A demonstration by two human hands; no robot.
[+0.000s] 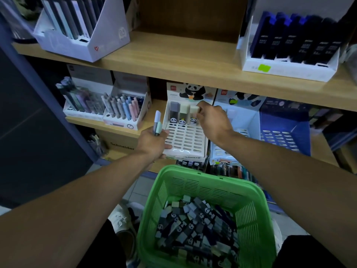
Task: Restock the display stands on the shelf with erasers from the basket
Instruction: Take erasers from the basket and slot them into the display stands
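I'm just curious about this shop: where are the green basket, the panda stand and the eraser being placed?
green basket (pixel 249 192): head view, far rim.
panda stand (pixel 185 140): head view, slotted tray.
eraser (pixel 194 109): head view, pale top end.

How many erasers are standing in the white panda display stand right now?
3, all in the back row: a grey eraser at left, a cream eraser in the middle, and a white eraser at right, pinched by the right hand. None looks hidden.

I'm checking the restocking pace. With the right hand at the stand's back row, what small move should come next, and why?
Probably press the cream eraser down into its slot and let go. The right hand pinches it beside two erasers already standing in the stand, whose other slots show empty. The left hand steadies the stand while holding pens, so the right would then return to the basket.
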